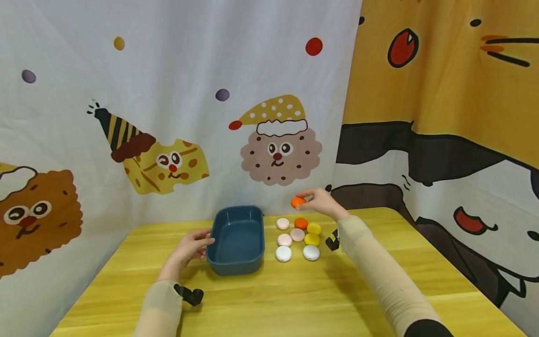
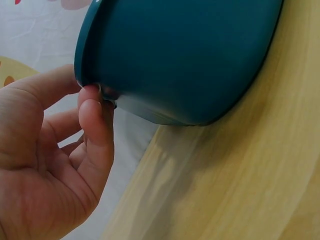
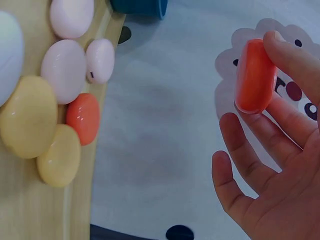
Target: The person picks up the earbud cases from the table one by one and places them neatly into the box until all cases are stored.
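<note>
Cartoon-printed fabric (image 1: 177, 70) hangs behind a yellow wood-grain table (image 1: 261, 306).

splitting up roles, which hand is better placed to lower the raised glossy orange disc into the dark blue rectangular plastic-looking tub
Probably the right hand: it pinches the glossy orange disc clear of the yellow wood-grained table. The left hand is occupied, holding the tub by its left side.
</note>
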{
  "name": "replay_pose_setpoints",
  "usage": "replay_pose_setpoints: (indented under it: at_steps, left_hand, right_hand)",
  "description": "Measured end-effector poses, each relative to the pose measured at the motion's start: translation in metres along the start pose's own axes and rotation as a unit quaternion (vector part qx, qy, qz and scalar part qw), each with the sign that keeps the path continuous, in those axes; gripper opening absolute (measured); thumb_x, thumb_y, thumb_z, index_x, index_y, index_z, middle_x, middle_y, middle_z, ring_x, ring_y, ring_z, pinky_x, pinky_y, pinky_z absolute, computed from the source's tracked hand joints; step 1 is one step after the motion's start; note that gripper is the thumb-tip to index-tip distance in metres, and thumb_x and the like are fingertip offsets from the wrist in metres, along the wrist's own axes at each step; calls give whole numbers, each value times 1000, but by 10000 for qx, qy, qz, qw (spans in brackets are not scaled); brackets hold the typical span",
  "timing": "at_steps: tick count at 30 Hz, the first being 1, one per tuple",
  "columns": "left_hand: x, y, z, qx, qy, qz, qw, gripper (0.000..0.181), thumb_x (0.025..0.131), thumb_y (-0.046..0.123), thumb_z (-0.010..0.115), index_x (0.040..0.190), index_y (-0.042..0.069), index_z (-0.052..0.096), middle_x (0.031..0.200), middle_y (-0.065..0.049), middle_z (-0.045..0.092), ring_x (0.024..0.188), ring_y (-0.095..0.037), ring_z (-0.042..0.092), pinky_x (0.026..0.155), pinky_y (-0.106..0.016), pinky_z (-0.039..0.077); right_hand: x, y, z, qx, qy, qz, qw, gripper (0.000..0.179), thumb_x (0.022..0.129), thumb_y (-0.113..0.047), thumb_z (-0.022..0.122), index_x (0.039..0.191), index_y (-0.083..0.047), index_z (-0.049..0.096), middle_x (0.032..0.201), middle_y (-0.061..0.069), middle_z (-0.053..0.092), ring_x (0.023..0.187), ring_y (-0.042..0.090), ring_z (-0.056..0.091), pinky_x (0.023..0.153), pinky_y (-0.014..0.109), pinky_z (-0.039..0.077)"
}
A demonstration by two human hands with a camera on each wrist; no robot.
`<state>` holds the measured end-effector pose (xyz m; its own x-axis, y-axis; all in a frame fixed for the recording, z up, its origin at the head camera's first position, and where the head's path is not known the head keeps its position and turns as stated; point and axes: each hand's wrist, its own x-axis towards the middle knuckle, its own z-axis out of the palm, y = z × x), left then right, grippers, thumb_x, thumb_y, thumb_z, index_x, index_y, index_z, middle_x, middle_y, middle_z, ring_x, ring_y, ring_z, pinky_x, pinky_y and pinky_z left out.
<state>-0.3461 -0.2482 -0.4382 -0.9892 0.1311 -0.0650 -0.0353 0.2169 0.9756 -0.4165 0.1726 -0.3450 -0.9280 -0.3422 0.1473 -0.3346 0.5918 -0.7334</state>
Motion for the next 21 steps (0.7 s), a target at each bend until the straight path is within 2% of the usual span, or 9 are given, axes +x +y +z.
replay_pose_setpoints:
  at_steps: [5,10,16,21]
  left_hand:
    - [-1,0,0,-19,-35,-7,10000,57,96,13,60,146,-3,39,128,-25,49,54,-13,52,52,-25,49]
    - [-3,1,0,-29,-83,36,10000,56,96,11,59,146,-3,38,126,-22,50,55,-14,52,53,-26,50]
    - [-2,0,0,-22,-172,86,9998,57,97,11,59,147,-3,37,125,-24,50,56,-14,52,54,-28,51]
    - [-1,0,0,-60,-96,52,9999,55,96,8,59,146,-3,38,123,-25,51,56,-14,51,54,-26,51]
  right_hand:
    - [6,-9,4,-89,-21,-183,9998,53,80,-29,80,127,-9,66,127,9,62,98,24,64,86,40,51]
    - [11,-13,11,-1,-46,-292,9996,51,79,-28,81,124,-9,67,125,9,63,95,23,64,85,38,51]
    - [11,-15,20,108,-147,-449,9988,50,81,-24,79,125,-5,66,125,12,63,98,26,63,87,39,51]
    - [15,-21,27,71,-152,-452,9988,51,80,-25,80,125,-5,66,125,10,63,99,25,63,86,38,51]
